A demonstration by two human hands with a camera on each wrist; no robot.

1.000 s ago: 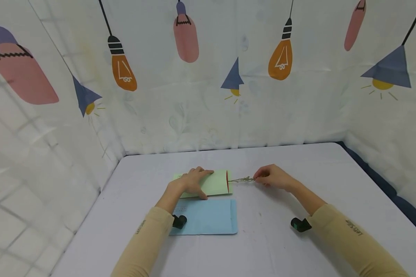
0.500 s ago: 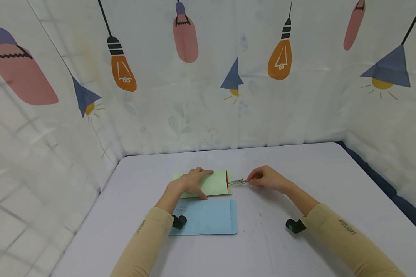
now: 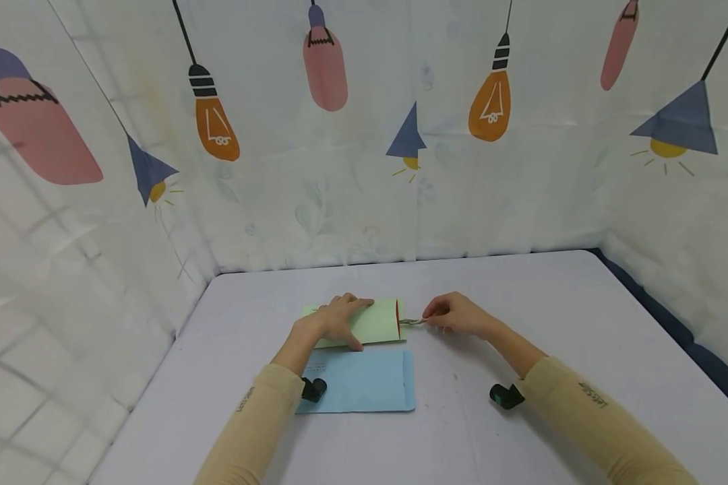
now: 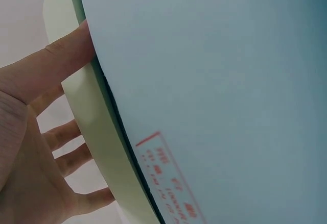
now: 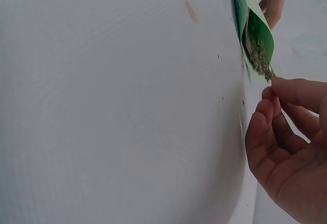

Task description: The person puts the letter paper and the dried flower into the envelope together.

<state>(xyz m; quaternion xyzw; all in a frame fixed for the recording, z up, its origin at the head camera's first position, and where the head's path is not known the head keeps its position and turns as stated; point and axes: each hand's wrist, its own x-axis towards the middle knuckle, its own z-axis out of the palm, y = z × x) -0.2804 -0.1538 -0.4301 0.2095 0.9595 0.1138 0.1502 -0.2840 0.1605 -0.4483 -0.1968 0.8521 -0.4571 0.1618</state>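
Observation:
A pale green envelope (image 3: 377, 322) lies flat, its mouth facing right with a red inner edge in the head view. My left hand (image 3: 338, 318) rests on it with fingers and thumb spread. At the mouth, my right hand (image 3: 459, 314) pinches the tip of a thin dried flower sprig (image 3: 412, 322) between thumb and fingers. The right wrist view shows the sprig's bushy head (image 5: 261, 63) at the gaping mouth; the rest is hidden inside. A light blue envelope (image 3: 364, 380) lies just in front of the green one, close by my left thumb (image 4: 61, 55).
Both envelopes lie on a white-covered table (image 3: 461, 438). A white curtain (image 3: 364, 202) printed with lamps and bulbs stands behind it. Black wrist cameras hang by both sleeves, the left one (image 3: 313, 389) overlapping the blue envelope in the head view.
My right hand has moved left toward the green envelope, and less of the sprig shows outside its mouth. My left hand and both envelopes have stayed in place.

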